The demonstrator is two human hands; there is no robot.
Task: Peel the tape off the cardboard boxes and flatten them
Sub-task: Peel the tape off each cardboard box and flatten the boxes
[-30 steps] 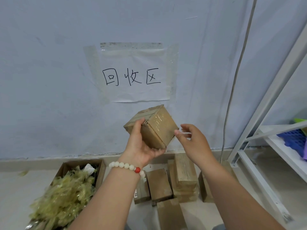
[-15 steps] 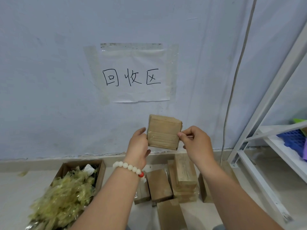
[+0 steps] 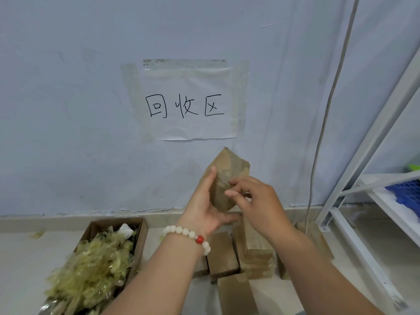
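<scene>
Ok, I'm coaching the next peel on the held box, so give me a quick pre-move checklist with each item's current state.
1. Box held securely: ok, the left hand grips it from below, thumb up its side.
2. Right hand at the box: ok, fingertips on its near face.
3. Right hand's pinch: cannot tell, the fingertips are blurred.
4. Scrap carton ready: ok, open on the floor at left, heaped with peeled tape.
5. Box flattened: not ok, it is not collapsed.

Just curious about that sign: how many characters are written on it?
3, in one row on the paper sign: left character, middle character, right character. None seem hidden.
</scene>
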